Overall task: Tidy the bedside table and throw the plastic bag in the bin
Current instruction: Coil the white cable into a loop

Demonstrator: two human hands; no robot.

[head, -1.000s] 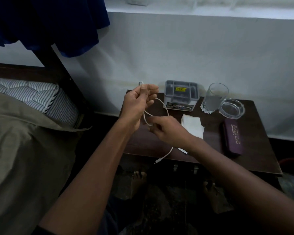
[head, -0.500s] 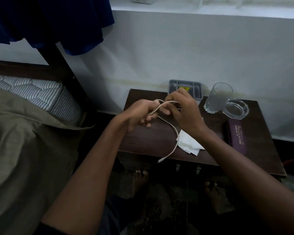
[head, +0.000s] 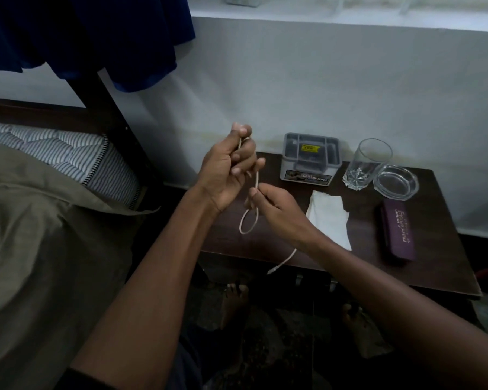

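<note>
My left hand (head: pixel 227 167) is raised above the left edge of the dark wooden bedside table (head: pixel 440 249) and grips one end of a white cable (head: pixel 248 220). The cable hangs in a loop below my hands. My right hand (head: pixel 273 206) pinches the cable just below the left hand. The free plug end dangles past the table's front edge. A white folded plastic bag or paper (head: pixel 328 218) lies flat on the table to the right of my right hand.
A grey tin organiser (head: pixel 310 157) stands at the back of the table, with a drinking glass (head: pixel 366 163), a glass ashtray (head: pixel 396 185) and a purple case (head: pixel 397 232) to its right. A bed (head: pixel 40 235) fills the left side. Blue cloth (head: pixel 96 35) hangs above it.
My left hand rose again with the cable end. My right hand came back down from beside the tin and now pinches the cable lower, leaving a small loop hanging.
</note>
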